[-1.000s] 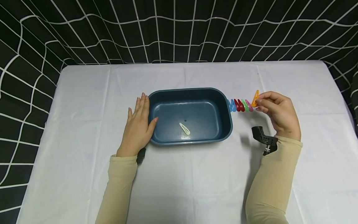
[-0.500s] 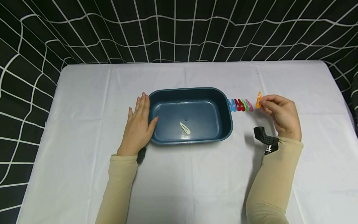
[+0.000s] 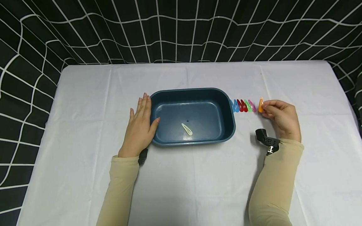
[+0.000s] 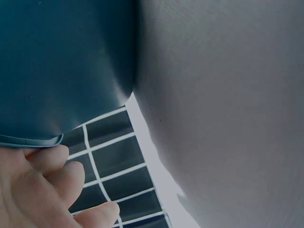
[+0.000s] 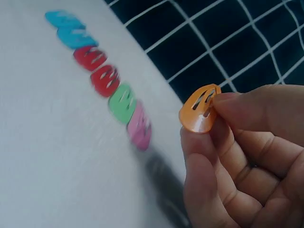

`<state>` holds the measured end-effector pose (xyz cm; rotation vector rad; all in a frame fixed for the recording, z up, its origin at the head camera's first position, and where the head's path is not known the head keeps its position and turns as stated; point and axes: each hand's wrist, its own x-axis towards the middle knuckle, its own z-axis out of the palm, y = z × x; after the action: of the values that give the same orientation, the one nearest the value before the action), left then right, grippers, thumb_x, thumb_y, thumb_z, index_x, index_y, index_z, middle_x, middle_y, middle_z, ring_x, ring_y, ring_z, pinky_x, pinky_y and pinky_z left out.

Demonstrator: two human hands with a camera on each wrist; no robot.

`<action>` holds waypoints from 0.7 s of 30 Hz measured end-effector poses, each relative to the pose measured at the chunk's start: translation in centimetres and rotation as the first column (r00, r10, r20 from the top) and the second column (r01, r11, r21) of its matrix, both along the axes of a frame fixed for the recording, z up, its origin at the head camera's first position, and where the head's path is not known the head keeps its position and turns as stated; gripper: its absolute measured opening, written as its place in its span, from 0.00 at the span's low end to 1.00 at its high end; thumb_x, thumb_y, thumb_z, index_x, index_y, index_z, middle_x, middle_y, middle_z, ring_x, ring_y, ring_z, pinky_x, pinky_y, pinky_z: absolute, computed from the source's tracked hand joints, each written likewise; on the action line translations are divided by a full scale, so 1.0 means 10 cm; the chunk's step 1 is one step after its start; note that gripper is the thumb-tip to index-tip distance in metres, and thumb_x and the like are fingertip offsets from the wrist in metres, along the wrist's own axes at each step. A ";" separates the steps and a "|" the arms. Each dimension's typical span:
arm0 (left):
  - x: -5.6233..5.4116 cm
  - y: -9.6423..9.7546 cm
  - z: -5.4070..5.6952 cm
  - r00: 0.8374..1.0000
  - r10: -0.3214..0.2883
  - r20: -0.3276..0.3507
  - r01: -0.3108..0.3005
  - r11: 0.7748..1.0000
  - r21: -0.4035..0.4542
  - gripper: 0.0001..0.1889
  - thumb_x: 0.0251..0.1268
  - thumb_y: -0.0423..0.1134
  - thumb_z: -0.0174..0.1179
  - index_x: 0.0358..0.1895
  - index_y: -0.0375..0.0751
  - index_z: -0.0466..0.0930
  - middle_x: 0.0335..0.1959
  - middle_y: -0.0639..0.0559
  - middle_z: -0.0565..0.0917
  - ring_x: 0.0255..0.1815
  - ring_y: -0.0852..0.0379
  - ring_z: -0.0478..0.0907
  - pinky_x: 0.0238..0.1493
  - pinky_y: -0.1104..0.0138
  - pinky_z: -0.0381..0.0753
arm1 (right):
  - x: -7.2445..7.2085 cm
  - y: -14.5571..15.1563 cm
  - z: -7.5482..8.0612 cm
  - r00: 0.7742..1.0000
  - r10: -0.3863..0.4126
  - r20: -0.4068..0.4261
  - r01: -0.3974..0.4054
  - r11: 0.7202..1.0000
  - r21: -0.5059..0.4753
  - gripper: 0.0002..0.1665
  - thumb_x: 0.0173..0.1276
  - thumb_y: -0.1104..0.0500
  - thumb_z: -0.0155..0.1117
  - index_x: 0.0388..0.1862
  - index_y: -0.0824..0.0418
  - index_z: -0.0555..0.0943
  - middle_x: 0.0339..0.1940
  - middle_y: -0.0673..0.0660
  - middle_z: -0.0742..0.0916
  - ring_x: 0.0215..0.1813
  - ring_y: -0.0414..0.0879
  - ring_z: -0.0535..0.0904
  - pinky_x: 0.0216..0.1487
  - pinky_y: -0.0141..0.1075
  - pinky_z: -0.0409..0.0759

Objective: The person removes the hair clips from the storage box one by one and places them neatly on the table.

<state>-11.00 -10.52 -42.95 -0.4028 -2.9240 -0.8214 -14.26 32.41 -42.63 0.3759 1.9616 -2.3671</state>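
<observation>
An orange snap hair clip is pinched between the thumb and fingers of my right hand; the right wrist view shows the same orange clip close up. Just left of it, several hair clips lie side by side in a row: blue, red, green and pink. The row runs up to the right end of a dark blue basin. On the basin's left rim rests my left hand, its fingers straight. A pale cream hair clip lies inside the basin.
A white cloth covers the table. Dark fabric with a white grid hangs behind and at the sides. Each wrist bears a black camera mount, the right one jutting out over the cloth.
The orange clip has turned more upright and moved a little toward the near side with my right hand, now beside the pink clip. My left hand and the basin have stayed put.
</observation>
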 end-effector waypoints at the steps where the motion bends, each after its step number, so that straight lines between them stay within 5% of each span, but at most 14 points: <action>1: 0.00 0.00 0.00 1.000 -0.001 0.001 0.001 1.000 0.001 0.37 0.71 0.46 0.50 0.74 0.31 0.45 0.76 0.43 0.44 0.75 0.46 0.42 0.67 0.40 0.44 | 0.00 0.01 -0.01 1.000 0.003 0.007 -0.003 1.000 0.003 0.14 0.63 0.77 0.56 0.26 0.65 0.84 0.25 0.54 0.86 0.26 0.40 0.82 0.29 0.28 0.80; 14: -0.01 0.01 -0.01 1.000 -0.004 0.018 0.004 1.000 0.006 0.36 0.71 0.45 0.50 0.74 0.31 0.45 0.76 0.43 0.44 0.75 0.46 0.42 0.67 0.40 0.44 | -0.04 0.07 -0.10 0.996 -0.029 0.082 0.013 0.981 0.193 0.13 0.63 0.71 0.61 0.23 0.57 0.86 0.24 0.48 0.86 0.25 0.36 0.80 0.29 0.25 0.78; 21: -0.01 -0.02 0.00 1.000 -0.004 0.017 0.004 1.000 0.006 0.37 0.71 0.45 0.50 0.74 0.31 0.44 0.76 0.43 0.44 0.75 0.45 0.42 0.67 0.40 0.44 | -0.10 0.12 -0.07 0.989 0.038 0.144 -0.075 0.962 0.264 0.15 0.63 0.71 0.61 0.23 0.55 0.86 0.26 0.46 0.85 0.27 0.35 0.80 0.31 0.25 0.79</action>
<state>-11.07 -10.67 -42.90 -0.4037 -2.9367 -0.8375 -15.26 33.62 -43.29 0.4736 2.1983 -1.9846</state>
